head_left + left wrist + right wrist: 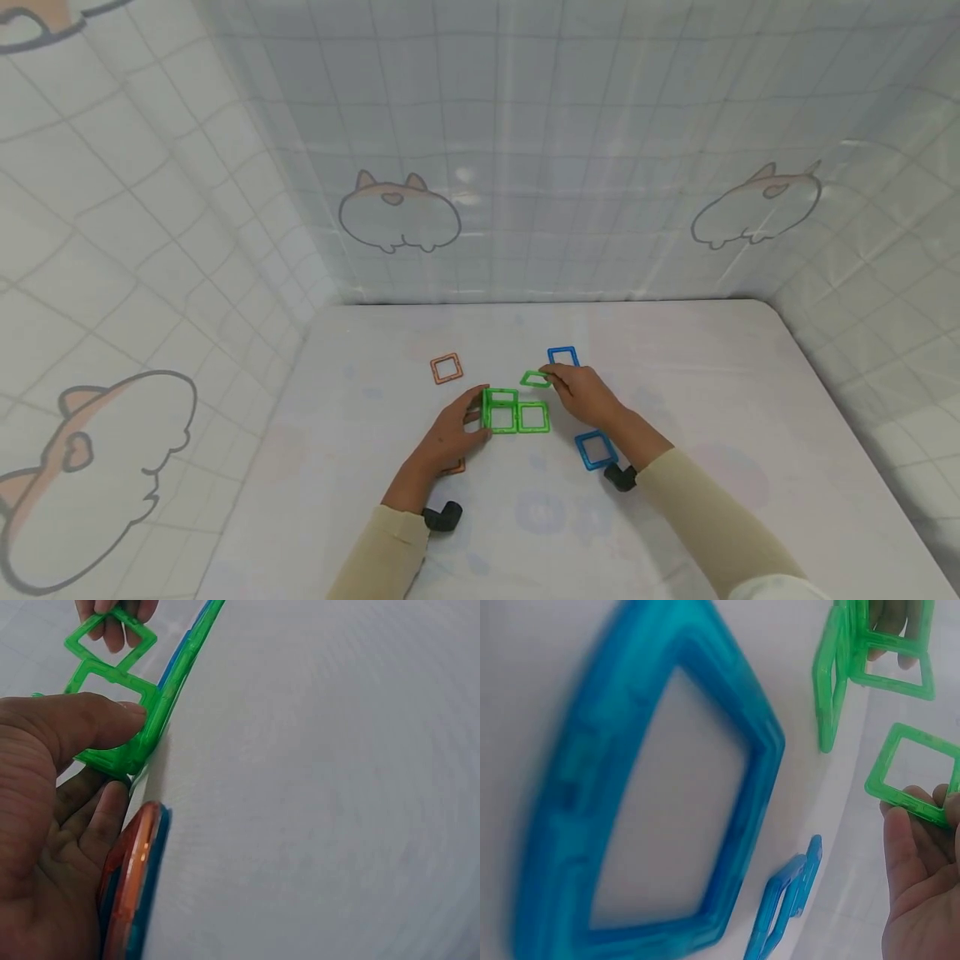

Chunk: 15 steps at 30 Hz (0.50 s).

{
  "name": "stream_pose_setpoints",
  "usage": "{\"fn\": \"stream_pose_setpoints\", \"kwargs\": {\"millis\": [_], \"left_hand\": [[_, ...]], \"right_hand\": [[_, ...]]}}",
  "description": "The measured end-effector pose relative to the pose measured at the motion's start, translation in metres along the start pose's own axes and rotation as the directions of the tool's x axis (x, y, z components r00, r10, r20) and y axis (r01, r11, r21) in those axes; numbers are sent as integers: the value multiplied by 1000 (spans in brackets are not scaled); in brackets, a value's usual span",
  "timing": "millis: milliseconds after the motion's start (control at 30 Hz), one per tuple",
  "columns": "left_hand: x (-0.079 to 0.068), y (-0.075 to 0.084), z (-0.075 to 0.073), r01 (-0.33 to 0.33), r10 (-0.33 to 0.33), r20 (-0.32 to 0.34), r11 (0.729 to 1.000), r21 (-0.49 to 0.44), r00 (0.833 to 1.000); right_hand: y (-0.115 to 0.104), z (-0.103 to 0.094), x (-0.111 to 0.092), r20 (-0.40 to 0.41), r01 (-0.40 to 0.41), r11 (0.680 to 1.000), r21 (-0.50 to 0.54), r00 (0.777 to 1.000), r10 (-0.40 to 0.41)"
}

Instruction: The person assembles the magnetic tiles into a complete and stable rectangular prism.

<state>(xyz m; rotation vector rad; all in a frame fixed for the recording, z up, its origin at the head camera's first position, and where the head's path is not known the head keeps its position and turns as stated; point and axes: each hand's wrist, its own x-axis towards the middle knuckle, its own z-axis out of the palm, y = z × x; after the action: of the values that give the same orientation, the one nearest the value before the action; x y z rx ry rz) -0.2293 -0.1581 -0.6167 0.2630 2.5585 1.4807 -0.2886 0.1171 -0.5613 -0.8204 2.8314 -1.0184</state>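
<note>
Several green square magnetic tiles are joined on the tabletop, some flat and others upright. My left hand holds this structure at its left side, with the thumb on the near side. The left wrist view shows the thumb crossing a green frame. Up and to the right, my right hand pinches a separate green square tile by its edge. This tile is tilted and raised in the right wrist view, apart from the structure.
One orange tile lies behind the left hand; another orange tile is partly hidden beneath that arm. A blue tile lies beyond the right hand, and another blue tile is beside the right wrist. Patterned curtains surround the white tabletop.
</note>
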Motion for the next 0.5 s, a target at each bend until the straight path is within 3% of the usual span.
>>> {"fn": "stream_pose_setpoints", "kwargs": {"millis": [500], "left_hand": [[-2,2,-1,20,-20,3,1000,-17,1000]], "right_hand": [[-6,-4,-13,68,52,995,-83,997,-46]]}}
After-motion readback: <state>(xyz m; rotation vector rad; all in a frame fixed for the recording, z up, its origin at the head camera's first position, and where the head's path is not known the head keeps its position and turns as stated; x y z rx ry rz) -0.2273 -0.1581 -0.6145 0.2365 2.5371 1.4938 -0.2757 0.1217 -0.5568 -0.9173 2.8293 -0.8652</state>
